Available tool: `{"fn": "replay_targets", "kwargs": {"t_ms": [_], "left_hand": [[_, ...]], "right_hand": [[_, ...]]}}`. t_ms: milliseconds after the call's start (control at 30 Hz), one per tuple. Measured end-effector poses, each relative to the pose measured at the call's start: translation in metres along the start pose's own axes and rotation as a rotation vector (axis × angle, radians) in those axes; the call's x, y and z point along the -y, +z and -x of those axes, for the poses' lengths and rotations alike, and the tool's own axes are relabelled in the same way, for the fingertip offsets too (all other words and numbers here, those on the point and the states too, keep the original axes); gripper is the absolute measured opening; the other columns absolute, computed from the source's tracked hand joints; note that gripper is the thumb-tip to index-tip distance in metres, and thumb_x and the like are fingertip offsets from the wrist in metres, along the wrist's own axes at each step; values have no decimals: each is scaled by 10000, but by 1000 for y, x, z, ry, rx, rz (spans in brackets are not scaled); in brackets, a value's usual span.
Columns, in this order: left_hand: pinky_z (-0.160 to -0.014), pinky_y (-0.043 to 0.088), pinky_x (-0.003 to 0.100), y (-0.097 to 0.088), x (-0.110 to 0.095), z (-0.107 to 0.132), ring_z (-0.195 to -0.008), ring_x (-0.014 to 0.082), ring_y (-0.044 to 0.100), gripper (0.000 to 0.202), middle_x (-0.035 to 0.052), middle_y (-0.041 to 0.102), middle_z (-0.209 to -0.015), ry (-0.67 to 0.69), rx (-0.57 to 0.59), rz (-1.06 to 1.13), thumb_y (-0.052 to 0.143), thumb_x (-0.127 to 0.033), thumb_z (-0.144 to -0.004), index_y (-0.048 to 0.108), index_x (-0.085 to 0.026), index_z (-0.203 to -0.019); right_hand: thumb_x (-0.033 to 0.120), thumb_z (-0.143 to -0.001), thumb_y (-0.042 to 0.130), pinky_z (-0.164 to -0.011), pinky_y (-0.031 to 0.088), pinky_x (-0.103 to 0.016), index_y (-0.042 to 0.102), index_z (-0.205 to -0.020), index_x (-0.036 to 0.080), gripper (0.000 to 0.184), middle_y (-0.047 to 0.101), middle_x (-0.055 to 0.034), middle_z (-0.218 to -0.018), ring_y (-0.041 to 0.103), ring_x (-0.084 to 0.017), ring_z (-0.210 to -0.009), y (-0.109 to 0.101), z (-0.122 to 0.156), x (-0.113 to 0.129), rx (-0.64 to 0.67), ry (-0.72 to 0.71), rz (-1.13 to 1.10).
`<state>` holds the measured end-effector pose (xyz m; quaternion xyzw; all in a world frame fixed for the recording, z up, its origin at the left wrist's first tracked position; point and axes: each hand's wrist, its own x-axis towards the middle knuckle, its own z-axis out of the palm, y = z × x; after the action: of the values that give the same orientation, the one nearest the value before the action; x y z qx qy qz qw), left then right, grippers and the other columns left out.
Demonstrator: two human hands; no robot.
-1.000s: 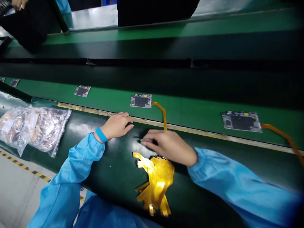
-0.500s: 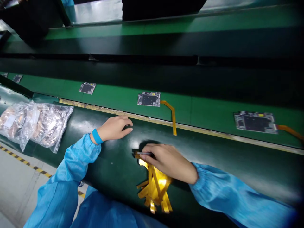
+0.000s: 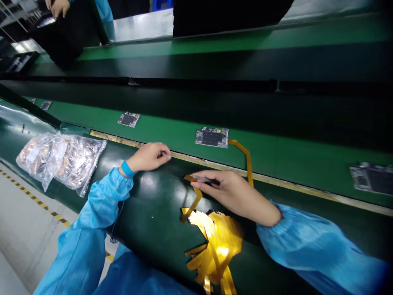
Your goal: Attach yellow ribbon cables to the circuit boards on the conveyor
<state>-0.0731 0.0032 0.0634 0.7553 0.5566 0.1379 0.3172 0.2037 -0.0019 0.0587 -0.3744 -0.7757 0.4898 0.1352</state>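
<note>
Head view: right hand (image 3: 235, 196) lies palm-down, fingers pinched on metal tweezers (image 3: 205, 179) that grip the end of an amber flex cable (image 3: 194, 196), its tail just beside a heap of like cables (image 3: 215, 246) on a dark green mat (image 3: 153, 213). Left hand (image 3: 149, 157) rests at the mat's far edge, fingers loosely curled, empty. Circuit board (image 3: 211, 137) sits beyond on a green belt (image 3: 276, 157).
</note>
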Motion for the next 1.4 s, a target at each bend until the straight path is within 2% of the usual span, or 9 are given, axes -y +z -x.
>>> {"fn": "replay_targets", "kwargs": {"t_ms": [200, 267, 367, 533, 767, 967, 1067, 1233, 1400], "left_hand": [[-948, 542, 370, -51, 49, -28, -1072, 268, 693, 187, 113, 737, -1139, -381, -320, -441, 567, -171, -949, 749, -180, -990], [-963, 539, 389, -62, 58, -36, -1114, 293, 685, 195, 133, 725, -1180, -449, -334, -502, 558, -182, -960, 745, -177, -1014], [-933, 549, 405, -70, 67, -47, -1090, 316, 695, 192, 149, 717, -1191, -493, -255, -553, 568, -207, -957, 747, -174, -1018], [-953, 558, 437, -69, 72, -59, -1080, 343, 710, 197, 163, 735, -1158, -477, -153, -611, 599, -166, -902, 766, -161, -1004], [-946, 560, 443, -65, 65, -69, -1069, 351, 713, 246, 188, 758, -1111, -464, -141, -625, 600, -146, -870, 778, -130, -1039], [-903, 545, 392, -72, 72, -62, -971, 297, 713, 221, 141, 771, -979, -388, -172, -534, 565, -143, -896, 784, -156, -918], [-941, 540, 377, -74, 79, -50, -1034, 280, 702, 244, 130, 765, -1086, -289, -194, -525, 546, -136, -905, 780, -158, -968], [-1066, 522, 384, -69, 84, -32, -1202, 279, 672, 335, 118, 744, -1245, -156, -135, -524, 542, -141, -927, 752, -158, -1188], [-1159, 491, 411, -60, 83, -28, -1328, 295, 628, 390, 119, 685, -1395, -122, -114, -526, 577, -180, -940, 721, -180, -1301]], "right_hand": [[644, -990, 535, -632, 499, -317, 733, -788, 218, 511, 753, -50, -761, 670, -224, -692, -7, -46, 2, -71, -71, 75], [652, -982, 531, -647, 483, -312, 705, -763, 215, 519, 731, -49, -754, 655, -217, -703, -8, -62, 4, -89, -97, 86], [663, -955, 544, -644, 461, -308, 709, -762, 207, 522, 701, -40, -725, 632, -209, -693, -5, -85, 1, -76, -91, 64], [553, -859, 687, -695, 496, -314, 782, -901, 175, 391, 768, -60, -811, 676, -224, -763, 4, -117, -7, -87, -40, -41], [548, -856, 710, -670, 468, -311, 777, -784, 177, 383, 733, -42, -719, 662, -215, -721, 10, -147, -12, -133, 7, -13], [441, -837, 735, -658, 463, -303, 815, -882, 157, 298, 742, -43, -742, 629, -192, -697, 18, -181, -13, -213, 51, -17], [356, -825, 729, -661, 465, -291, 813, -912, 156, 234, 764, -46, -794, 638, -182, -717, 22, -199, -8, -266, 76, -41], [289, -840, 733, -649, 432, -287, 816, -906, 158, 169, 756, -37, -787, 634, -168, -713, 28, -218, 1, -311, 174, 17], [289, -848, 759, -684, 452, -300, 821, -898, 189, 128, 756, -32, -802, 649, -182, -747, 31, -224, 3, -337, 243, 82]]}}
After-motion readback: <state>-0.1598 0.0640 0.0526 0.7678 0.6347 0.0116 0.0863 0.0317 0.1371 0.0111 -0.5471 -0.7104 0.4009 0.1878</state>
